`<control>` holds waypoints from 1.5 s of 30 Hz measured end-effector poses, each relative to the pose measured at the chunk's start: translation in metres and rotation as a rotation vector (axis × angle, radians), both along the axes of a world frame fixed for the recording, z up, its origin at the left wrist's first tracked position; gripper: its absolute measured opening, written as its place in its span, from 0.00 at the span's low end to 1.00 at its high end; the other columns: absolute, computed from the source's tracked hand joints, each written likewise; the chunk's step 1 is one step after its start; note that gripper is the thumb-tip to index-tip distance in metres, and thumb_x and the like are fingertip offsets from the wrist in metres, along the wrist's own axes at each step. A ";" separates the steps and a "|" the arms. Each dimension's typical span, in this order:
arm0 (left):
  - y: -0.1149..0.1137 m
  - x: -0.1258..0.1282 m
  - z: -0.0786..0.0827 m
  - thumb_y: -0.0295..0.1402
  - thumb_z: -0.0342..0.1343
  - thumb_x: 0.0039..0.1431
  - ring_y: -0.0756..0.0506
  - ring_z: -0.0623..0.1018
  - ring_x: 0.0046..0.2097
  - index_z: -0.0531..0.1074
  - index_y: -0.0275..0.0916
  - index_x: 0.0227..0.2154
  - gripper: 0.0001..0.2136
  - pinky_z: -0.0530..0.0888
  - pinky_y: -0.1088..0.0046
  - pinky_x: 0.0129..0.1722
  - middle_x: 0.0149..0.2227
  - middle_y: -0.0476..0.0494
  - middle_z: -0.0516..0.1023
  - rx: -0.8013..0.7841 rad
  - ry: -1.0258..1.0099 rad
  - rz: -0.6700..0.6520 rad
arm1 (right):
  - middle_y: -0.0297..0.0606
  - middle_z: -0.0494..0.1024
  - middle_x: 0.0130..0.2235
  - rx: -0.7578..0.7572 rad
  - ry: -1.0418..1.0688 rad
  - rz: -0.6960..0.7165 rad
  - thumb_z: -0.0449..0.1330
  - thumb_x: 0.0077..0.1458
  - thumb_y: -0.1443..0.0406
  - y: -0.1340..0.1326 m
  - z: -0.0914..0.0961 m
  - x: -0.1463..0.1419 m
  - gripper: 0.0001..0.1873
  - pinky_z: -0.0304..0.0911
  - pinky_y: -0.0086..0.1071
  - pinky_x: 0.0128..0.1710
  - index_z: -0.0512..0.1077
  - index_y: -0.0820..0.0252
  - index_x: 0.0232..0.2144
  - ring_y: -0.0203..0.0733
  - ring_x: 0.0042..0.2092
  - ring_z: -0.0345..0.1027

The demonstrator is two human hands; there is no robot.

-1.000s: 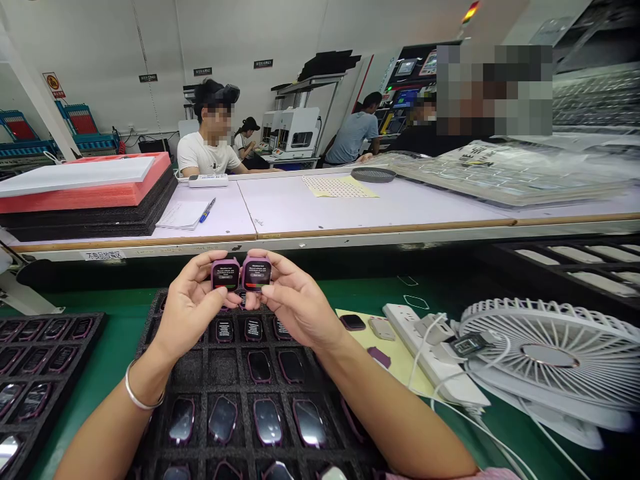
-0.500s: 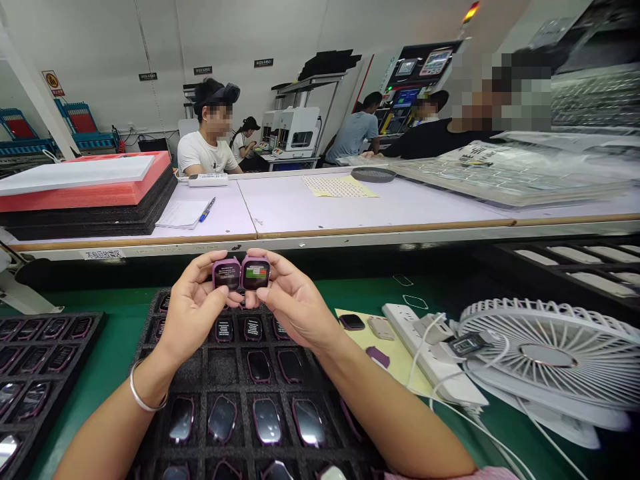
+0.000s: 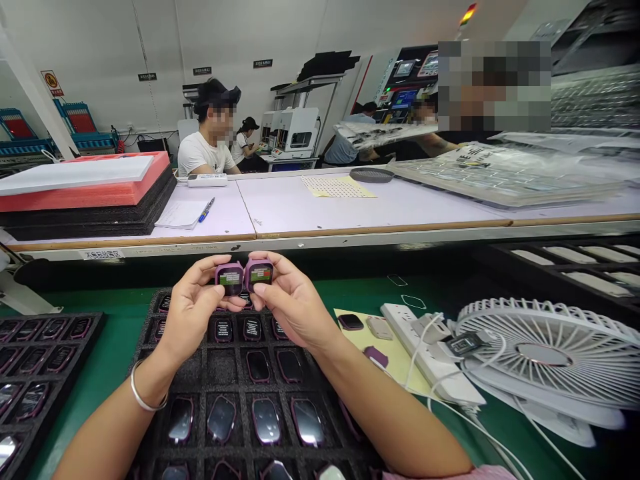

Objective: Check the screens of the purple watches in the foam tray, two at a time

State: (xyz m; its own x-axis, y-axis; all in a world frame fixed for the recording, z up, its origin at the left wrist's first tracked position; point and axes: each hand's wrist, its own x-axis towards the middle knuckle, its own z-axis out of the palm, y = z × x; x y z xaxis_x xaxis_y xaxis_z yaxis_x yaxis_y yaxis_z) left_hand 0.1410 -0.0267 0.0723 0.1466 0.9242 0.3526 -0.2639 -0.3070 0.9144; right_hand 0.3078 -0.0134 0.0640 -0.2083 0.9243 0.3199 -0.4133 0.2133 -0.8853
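Observation:
My left hand (image 3: 193,307) grips a purple smartwatch body (image 3: 230,279) without a strap, its screen lit with a green and grey pattern. A second purple smartwatch body (image 3: 259,274) is in my right hand (image 3: 293,300), the thumb pressed on its lower screen edge; green, white and a bit of red show on it. Both are held upright side by side, nearly touching. Below them lies a black foam tray (image 3: 223,367) with more watch bodies in its compartments. Some in the upper rows show lit text; those nearer me have dark, glossy screens.
Another foam tray (image 3: 75,373) of watches lies left. To the right are a yellow sheet (image 3: 345,313) with loose parts, a white power strip (image 3: 425,353) with cables, and a white fan (image 3: 545,360). A raised shelf (image 3: 280,213) runs across; co-workers sit beyond it.
The left watch's screen went from text to a green and grey pattern. My right thumb and watch shifted slightly. Behind the shelf, a co-worker at right has lifted a clear-wrapped sheet.

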 end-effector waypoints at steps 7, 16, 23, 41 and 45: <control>-0.003 -0.001 0.002 0.30 0.57 0.58 0.47 0.84 0.31 0.73 0.40 0.49 0.15 0.83 0.69 0.34 0.45 0.43 0.80 0.009 -0.031 -0.020 | 0.33 0.73 0.37 0.025 0.006 0.023 0.65 0.49 0.68 -0.004 0.003 0.000 0.21 0.66 0.32 0.29 0.70 0.55 0.47 0.31 0.26 0.64; 0.000 -0.001 0.004 0.30 0.57 0.55 0.46 0.84 0.30 0.73 0.40 0.50 0.18 0.82 0.68 0.32 0.42 0.44 0.80 -0.029 -0.066 -0.020 | 0.34 0.74 0.38 -0.017 0.034 0.054 0.64 0.50 0.68 -0.002 0.003 0.002 0.22 0.66 0.34 0.30 0.69 0.55 0.49 0.33 0.27 0.66; 0.000 -0.002 0.002 0.30 0.58 0.55 0.45 0.84 0.31 0.73 0.40 0.53 0.21 0.82 0.67 0.33 0.43 0.42 0.81 -0.026 -0.069 -0.028 | 0.33 0.74 0.37 -0.027 0.052 0.070 0.63 0.49 0.68 0.000 0.002 0.002 0.22 0.66 0.34 0.30 0.69 0.55 0.49 0.33 0.27 0.67; 0.069 0.007 0.104 0.35 0.55 0.52 0.48 0.80 0.24 0.72 0.35 0.49 0.21 0.79 0.71 0.27 0.30 0.47 0.81 0.309 -0.105 0.052 | 0.32 0.73 0.32 0.346 0.055 0.031 0.52 0.65 0.56 0.072 0.107 -0.006 0.13 0.64 0.31 0.27 0.69 0.55 0.44 0.34 0.25 0.65; 0.078 0.010 0.124 0.39 0.55 0.53 0.47 0.80 0.24 0.73 0.35 0.49 0.21 0.78 0.71 0.26 0.30 0.47 0.81 0.395 -0.106 0.061 | 0.32 0.73 0.34 0.446 0.073 0.046 0.51 0.65 0.56 0.081 0.126 -0.005 0.12 0.64 0.31 0.27 0.68 0.55 0.44 0.33 0.24 0.64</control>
